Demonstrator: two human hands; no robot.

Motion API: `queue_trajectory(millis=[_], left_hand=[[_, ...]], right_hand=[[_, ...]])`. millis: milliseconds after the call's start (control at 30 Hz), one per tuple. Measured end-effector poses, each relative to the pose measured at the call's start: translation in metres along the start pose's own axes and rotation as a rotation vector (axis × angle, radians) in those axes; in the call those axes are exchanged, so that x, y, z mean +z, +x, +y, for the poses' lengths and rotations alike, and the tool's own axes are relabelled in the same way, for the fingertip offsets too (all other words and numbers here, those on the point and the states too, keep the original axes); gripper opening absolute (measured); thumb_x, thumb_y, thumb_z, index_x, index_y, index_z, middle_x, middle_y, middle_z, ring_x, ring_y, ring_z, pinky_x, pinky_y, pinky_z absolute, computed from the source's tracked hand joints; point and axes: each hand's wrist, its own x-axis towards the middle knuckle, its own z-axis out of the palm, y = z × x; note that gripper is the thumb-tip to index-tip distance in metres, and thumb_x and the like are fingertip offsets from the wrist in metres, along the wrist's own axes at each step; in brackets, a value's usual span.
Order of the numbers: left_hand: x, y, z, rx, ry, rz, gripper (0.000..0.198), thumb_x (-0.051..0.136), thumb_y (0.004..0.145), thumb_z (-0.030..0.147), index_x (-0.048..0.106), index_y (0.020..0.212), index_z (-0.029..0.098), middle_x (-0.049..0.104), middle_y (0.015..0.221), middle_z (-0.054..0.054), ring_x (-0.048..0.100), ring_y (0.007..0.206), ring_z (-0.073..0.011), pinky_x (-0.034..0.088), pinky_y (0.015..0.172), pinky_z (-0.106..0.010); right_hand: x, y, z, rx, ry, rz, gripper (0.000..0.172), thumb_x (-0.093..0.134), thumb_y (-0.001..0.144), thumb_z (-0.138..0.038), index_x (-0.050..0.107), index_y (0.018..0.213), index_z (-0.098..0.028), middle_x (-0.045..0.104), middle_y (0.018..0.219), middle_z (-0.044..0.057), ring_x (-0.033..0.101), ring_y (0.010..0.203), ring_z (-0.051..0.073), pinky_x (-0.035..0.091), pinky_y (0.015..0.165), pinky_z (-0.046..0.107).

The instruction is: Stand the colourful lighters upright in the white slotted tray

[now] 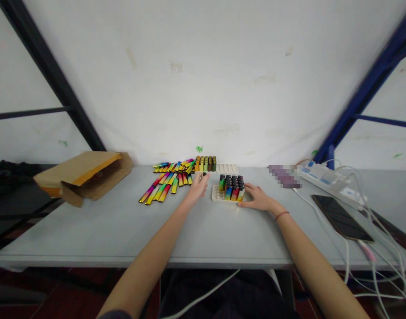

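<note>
My left hand is closed round a small lighter, its dark top showing above the fingers; the rest is hidden. It is just left of a white tray with holes. Black-topped, multicoloured lighters stand upright in rows there, with bare holes at the tray's left front. My right hand lies at the tray's right side, thumb and fingers spread, touching or close against the end row. To the left, shiny rainbow-coloured lighter sleeves lie flat in loose rows.
Behind, a block of yellow to brown lighter bodies stands beside another white holed tray. An open brown paper bag lies at the left. A phone, a power strip and white cables occupy the right. A wall backs the table.
</note>
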Motion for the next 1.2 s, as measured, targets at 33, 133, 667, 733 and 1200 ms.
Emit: queue_trajectory(millis=[33, 133, 667, 733, 1200], left_hand=[[-0.002, -0.002, -0.002, 0.022, -0.001, -0.005, 0.029, 0.060, 0.092, 0.047, 0.041, 0.090, 0.025, 0.037, 0.063, 0.010, 0.030, 0.043, -0.0046, 0.022, 0.042, -0.015], [-0.009, -0.005, -0.006, 0.105, -0.028, -0.017, 0.031, 0.063, 0.090, 0.051, 0.048, 0.095, 0.025, 0.046, 0.072, 0.007, 0.039, 0.049, -0.0050, 0.027, 0.043, -0.014], [-0.009, -0.007, 0.007, -0.214, -0.469, -0.079, 0.025, 0.035, 0.087, 0.035, 0.042, 0.067, 0.021, 0.029, 0.052, 0.008, 0.024, 0.038, -0.0070, 0.018, 0.039, -0.017], [-0.008, -0.007, 0.008, -0.211, -0.472, -0.064, 0.022, 0.036, 0.085, 0.033, 0.042, 0.067, 0.021, 0.029, 0.052, 0.008, 0.025, 0.038, -0.0071, 0.018, 0.039, -0.017], [-0.003, -0.008, 0.000, -0.251, -0.436, -0.085, 0.025, 0.038, 0.084, 0.038, 0.039, 0.066, 0.022, 0.027, 0.051, 0.008, 0.021, 0.037, -0.0068, 0.015, 0.038, -0.016]], right_hand=[[0.000, 0.000, 0.000, 0.001, 0.000, 0.002, 0.088, 0.062, 0.081, -0.077, 0.056, 0.146, -0.018, 0.044, 0.158, 0.019, 0.040, 0.146, 0.038, 0.023, 0.123, 0.057], [0.001, -0.001, 0.000, -0.002, 0.005, 0.007, 0.087, 0.062, 0.081, -0.077, 0.056, 0.146, -0.019, 0.046, 0.157, 0.018, 0.041, 0.145, 0.039, 0.024, 0.123, 0.058], [0.001, -0.002, 0.000, 0.024, 0.012, 0.012, 0.088, 0.063, 0.080, -0.077, 0.057, 0.146, -0.019, 0.045, 0.158, 0.018, 0.040, 0.146, 0.039, 0.025, 0.124, 0.056], [0.001, -0.002, 0.000, 0.021, 0.010, 0.016, 0.087, 0.063, 0.080, -0.077, 0.057, 0.145, -0.019, 0.045, 0.158, 0.018, 0.040, 0.146, 0.040, 0.025, 0.124, 0.056], [0.000, -0.001, 0.000, 0.003, 0.006, 0.012, 0.088, 0.062, 0.080, -0.078, 0.057, 0.146, -0.020, 0.045, 0.158, 0.017, 0.042, 0.145, 0.038, 0.025, 0.123, 0.054]])
